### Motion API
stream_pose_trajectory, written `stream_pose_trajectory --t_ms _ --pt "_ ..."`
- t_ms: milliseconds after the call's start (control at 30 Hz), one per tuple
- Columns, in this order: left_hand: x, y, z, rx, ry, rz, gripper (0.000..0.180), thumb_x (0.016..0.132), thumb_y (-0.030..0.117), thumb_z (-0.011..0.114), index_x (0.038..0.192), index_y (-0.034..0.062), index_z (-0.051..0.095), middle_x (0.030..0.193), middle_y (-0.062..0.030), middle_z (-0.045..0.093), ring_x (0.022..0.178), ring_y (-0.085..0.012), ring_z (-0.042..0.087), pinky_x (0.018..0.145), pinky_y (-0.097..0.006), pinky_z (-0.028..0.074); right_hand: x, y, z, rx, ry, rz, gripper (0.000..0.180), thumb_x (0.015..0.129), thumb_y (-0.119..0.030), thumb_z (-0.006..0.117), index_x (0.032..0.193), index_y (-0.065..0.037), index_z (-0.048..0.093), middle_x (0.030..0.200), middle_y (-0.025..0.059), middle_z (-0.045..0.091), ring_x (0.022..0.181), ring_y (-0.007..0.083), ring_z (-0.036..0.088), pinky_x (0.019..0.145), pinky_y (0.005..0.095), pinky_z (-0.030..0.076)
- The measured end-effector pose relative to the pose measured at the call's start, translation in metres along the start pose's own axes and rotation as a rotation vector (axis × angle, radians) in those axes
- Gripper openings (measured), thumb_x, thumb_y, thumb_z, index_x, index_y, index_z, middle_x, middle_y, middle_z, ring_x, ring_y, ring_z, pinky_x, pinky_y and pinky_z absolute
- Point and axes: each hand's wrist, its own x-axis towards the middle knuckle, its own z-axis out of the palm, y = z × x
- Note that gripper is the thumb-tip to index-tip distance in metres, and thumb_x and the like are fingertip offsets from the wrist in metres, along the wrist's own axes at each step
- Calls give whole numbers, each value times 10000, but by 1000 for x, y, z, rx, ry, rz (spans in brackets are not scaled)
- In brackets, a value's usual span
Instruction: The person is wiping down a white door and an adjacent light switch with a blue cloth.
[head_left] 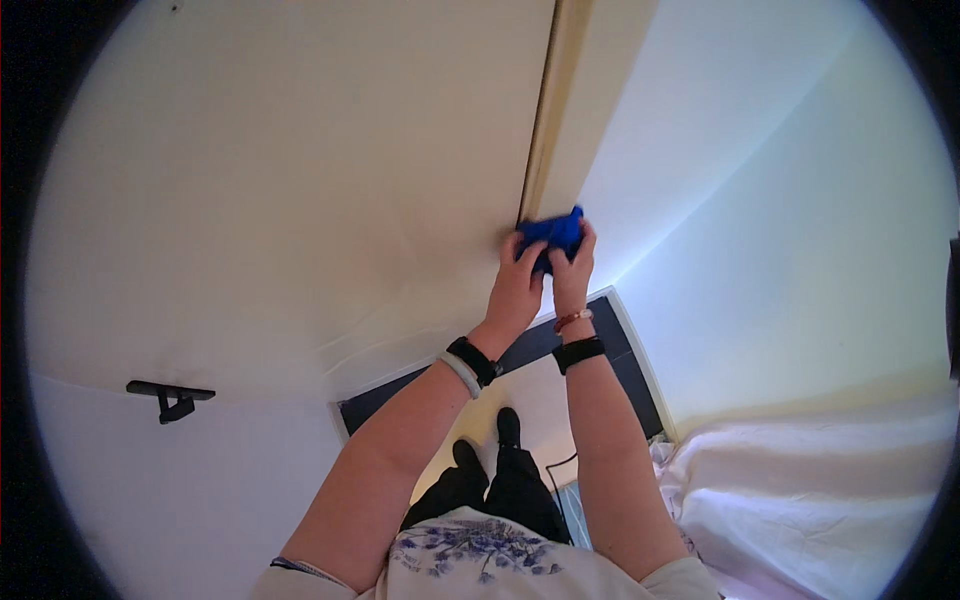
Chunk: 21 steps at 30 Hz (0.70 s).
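Note:
Both my hands are raised in front of me against the edge of a cream door [300,180]. A blue cloth [552,233] is bunched between them and pressed where the door meets its frame [560,110]. My left hand [517,290] grips the cloth from below and left, fingers curled over it. From the right, my right hand [572,272] pinches the same cloth. Each wrist wears a black band, and the right also has a red bracelet.
A dark door handle [172,396] sticks out at the lower left. White walls [780,220] stand to the right. A bed with white bedding [820,480] fills the lower right. My feet in black shoes [490,440] stand on a pale floor with a dark border.

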Motion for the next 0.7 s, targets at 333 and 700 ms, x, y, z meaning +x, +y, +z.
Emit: stream_pose_trajectory --t_ms 333,700 --pt "-43 -67 34 67 -122 -124 484 741 -50 586 1207 28 479 1319 -244 325 1222 -425 365 1029 -422 348 -27 99 0 -142 -78 120 632 664 -13 570 1266 19 382 1102 192 545 969 280 561 859 339 464" --pt "-32 -19 0 -15 207 10 409 810 -31 536 1210 48 494 1329 -206 366 1214 -390 374 1018 -432 339 -20 22 3 10 -94 -73 509 750 32 636 1222 7 450 1129 121 547 1006 187 540 864 293 446"
